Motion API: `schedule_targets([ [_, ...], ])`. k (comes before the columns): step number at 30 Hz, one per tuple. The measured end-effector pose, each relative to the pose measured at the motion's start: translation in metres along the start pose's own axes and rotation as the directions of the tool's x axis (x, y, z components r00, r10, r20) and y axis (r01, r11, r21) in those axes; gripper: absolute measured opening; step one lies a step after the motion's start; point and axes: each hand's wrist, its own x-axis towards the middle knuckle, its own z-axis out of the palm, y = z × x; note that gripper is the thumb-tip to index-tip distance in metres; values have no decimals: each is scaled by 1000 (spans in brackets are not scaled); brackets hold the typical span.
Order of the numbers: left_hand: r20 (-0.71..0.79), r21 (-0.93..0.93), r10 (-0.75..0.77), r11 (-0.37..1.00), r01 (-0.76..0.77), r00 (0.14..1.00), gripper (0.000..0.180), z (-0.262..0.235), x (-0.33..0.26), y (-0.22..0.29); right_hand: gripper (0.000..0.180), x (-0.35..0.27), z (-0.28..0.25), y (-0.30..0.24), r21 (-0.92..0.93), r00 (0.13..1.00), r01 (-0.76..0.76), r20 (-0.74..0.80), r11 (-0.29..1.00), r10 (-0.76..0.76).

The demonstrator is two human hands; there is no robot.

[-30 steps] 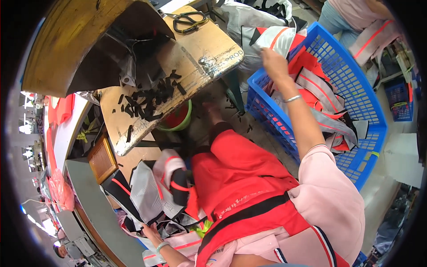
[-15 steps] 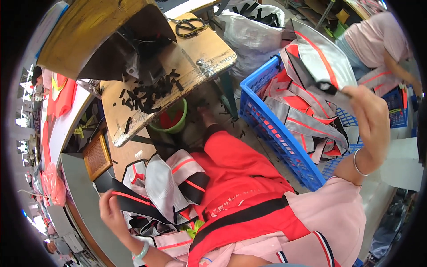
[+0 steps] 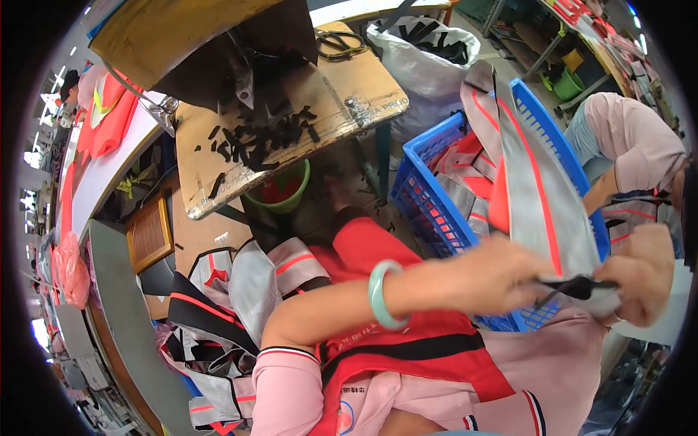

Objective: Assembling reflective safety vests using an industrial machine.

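A long grey fabric piece [image 3: 534, 196] with orange-red stripes and a black end lies slanting over the blue crate. My right hand [image 3: 643, 276] is closed on its near end, where black material shows between my two hands. Reaching across my body, my left hand [image 3: 502, 272], with a green bangle on the wrist, has its bent fingers at the black part of the same end; motion blurs them. More striped fabric pieces [image 3: 465, 174] fill the blue crate [image 3: 436, 221] beneath.
Black scraps [image 3: 254, 145] and scissors [image 3: 340, 45] lie on the worn wooden machine table [image 3: 363, 80]. Under it stands a green bucket [image 3: 294, 192]. A white sack [image 3: 403, 62] holds more black scraps. Striped fabric pieces [image 3: 254, 283] are heaped at my left. Another person [image 3: 629, 134] bends at the right.
My left hand has swung from the left heap across to the right hand. The right hand has lowered toward me, drawing the fabric piece's end down. My view has shifted slightly right.
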Motion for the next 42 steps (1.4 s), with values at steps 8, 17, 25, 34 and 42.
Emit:
schedule_targets([
  [8,-584,-418,-388,897,145,713,24,-13,-98,-13,13,130,116,31,354,977,-62,-171,933,130],
  [17,-948,-304,-278,934,-189,154,20,-97,-167,-6,21,235,223,27,810,981,42,-146,585,131],
  [25,-976,-198,-200,980,36,87,18,-137,-189,-31,31,279,222,19,476,982,-163,-7,864,189],
  [34,-970,-226,-228,973,42,78,17,-138,-187,-27,28,277,222,28,665,973,-225,111,712,204],
  [42,-981,-159,-162,987,33,106,18,-131,-190,-13,21,269,221,25,722,988,-10,-99,692,118],
])
